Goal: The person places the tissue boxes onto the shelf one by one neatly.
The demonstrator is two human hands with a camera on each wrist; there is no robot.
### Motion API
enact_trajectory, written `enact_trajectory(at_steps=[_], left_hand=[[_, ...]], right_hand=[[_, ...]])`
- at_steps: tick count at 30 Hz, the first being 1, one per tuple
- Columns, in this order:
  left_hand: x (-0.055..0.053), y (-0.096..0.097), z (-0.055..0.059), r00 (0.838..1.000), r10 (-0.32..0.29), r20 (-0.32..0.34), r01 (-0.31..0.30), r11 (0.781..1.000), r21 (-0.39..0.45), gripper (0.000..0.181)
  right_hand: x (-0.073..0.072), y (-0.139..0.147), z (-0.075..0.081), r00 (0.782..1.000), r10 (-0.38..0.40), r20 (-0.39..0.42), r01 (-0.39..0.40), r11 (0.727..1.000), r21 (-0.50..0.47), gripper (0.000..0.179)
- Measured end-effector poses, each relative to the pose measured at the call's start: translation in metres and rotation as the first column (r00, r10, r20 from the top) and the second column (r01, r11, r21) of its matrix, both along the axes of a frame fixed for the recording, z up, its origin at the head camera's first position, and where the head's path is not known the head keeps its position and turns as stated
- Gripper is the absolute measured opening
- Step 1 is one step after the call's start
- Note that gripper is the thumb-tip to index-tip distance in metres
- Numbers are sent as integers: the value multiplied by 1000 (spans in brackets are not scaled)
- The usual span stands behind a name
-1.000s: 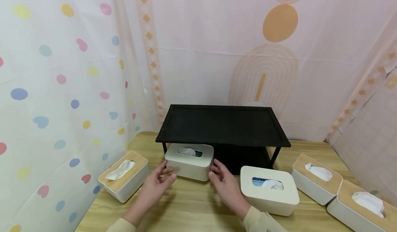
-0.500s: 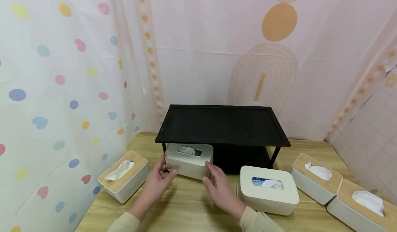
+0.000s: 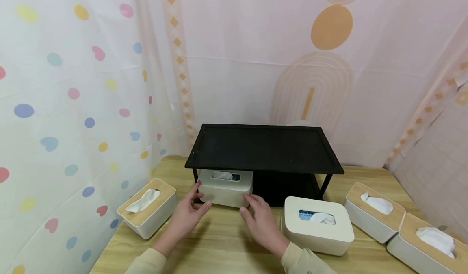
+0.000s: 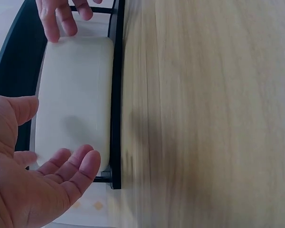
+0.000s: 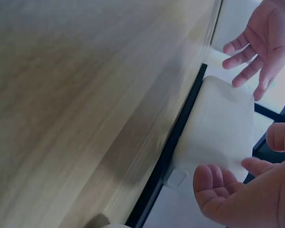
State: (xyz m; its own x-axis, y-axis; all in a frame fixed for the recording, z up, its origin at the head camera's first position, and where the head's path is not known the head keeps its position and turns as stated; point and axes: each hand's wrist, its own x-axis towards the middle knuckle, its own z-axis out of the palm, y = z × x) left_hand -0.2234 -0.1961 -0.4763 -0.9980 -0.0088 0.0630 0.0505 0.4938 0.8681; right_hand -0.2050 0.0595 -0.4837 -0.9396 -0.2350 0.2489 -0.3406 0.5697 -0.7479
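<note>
Cream box (image 3: 224, 195), probably light, stiff and slightly slippery, is sitting in the rack (image 3: 261, 148), ahead of the thumbs, between left hand (image 3: 185, 215) and right hand (image 3: 264, 224); fingers are standing apart, clamping nothing; its end walls are likely offering the safest hold.

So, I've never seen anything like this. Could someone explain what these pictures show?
Of course. The grip here is no machine, just a person's bare left hand and right hand. The wide picture comes from a camera worn on the head, facing forward and down; the two closer ones come from cameras on the wrists. On the wood-grain table stand a black two-level rack, a rounded cream tissue box and three cream boxes with wood-coloured lids. Another rounded cream box sits under the rack's top, on the left. The hands are at its two ends, but neither is wrapped round it.
</note>
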Motion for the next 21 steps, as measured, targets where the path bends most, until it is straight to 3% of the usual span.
enact_trajectory(at_steps=[9,21], left_hand=[[-6,2,0,1000,0,12,1,997,-79,86],[-16,0,-2,1000,10,-16,-11,994,-109,82]], right_hand=[[-15,0,1,997,27,68,-24,999,-35,56],[-23,-4,-4,993,30,112,-21,997,-79,57]])
